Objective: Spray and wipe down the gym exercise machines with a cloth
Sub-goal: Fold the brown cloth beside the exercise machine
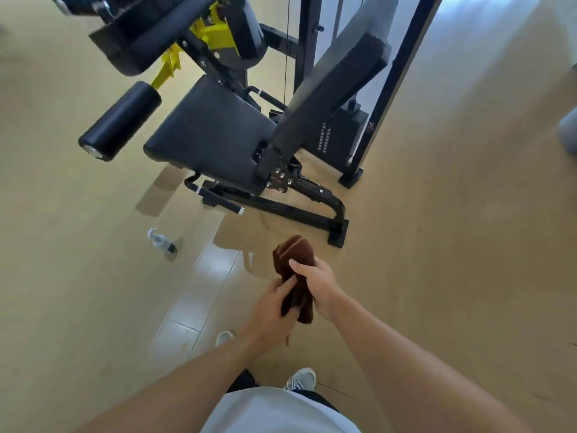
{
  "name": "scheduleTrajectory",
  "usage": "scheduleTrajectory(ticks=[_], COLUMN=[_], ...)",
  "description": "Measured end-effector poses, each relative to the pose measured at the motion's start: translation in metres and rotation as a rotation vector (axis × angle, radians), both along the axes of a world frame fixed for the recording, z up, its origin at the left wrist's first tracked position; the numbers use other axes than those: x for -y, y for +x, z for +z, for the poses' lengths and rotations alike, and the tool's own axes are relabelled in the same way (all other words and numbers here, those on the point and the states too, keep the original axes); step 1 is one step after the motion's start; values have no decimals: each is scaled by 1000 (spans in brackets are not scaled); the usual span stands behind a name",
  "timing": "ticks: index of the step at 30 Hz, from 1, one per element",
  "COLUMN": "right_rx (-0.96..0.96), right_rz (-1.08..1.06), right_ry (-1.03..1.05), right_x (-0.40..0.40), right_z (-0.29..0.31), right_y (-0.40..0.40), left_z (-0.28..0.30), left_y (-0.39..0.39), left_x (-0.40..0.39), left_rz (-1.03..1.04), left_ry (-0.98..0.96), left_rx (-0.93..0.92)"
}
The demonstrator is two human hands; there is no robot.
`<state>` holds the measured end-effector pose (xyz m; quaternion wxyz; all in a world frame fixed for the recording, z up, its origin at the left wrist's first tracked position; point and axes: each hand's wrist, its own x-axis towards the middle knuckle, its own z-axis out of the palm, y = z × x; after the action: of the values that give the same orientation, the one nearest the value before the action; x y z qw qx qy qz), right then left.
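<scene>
Head view: spray bottle (161, 242) lying tipped on the tan floor (93, 292), contents not discernible, well apart from both hands. Brown cloth (295, 276) bunched and crumpled, hanging low in front, near the machine's base. Left hand (271, 304) in a closed grip on its lower folds; right hand (317, 284) clasping its upper part. Black exercise machine (215, 132) beyond, padded seat facing up.

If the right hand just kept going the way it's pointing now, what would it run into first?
The right hand, closed on the brown cloth, points up the frame and slightly left toward the machine. It would probably first meet the black base frame under the seat pad, though depth is unclear from one view.
</scene>
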<state>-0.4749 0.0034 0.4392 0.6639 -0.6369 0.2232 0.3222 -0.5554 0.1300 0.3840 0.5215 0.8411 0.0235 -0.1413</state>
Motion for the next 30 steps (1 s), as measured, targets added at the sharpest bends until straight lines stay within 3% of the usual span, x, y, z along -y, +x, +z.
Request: scheduleTrajectory(ticks=[3, 5, 8, 11, 16, 21, 24, 30], right_rx=[-40, -61, -173, -183, -152, 78, 169, 117], right_rz=[-2, 51, 128, 238, 215, 260, 164, 6], right_ry=[65, 90, 208, 225, 215, 3, -34, -4], right_x=[-31, -53, -93, -137, -227, -302, -331, -362], right_z=[6, 9, 19, 16, -3, -9, -7, -8], right_y=[-3, -4, -6, -8, -20, -20, -11, 45], left_z=[14, 28, 44, 49, 44, 43, 44, 28], left_y=[-11, -6, 2, 7, 10, 18, 30, 75], left_x=[-39, -70, -124, -177, -262, -323, -349, -397], left_rz=[419, 641, 573, 569, 769, 834, 821, 847], left_ry=[-203, -307, -581, -730, -574, -480, -483, -462], left_rx=[-40, -178, -428, -457, -296, -270, -249, -275])
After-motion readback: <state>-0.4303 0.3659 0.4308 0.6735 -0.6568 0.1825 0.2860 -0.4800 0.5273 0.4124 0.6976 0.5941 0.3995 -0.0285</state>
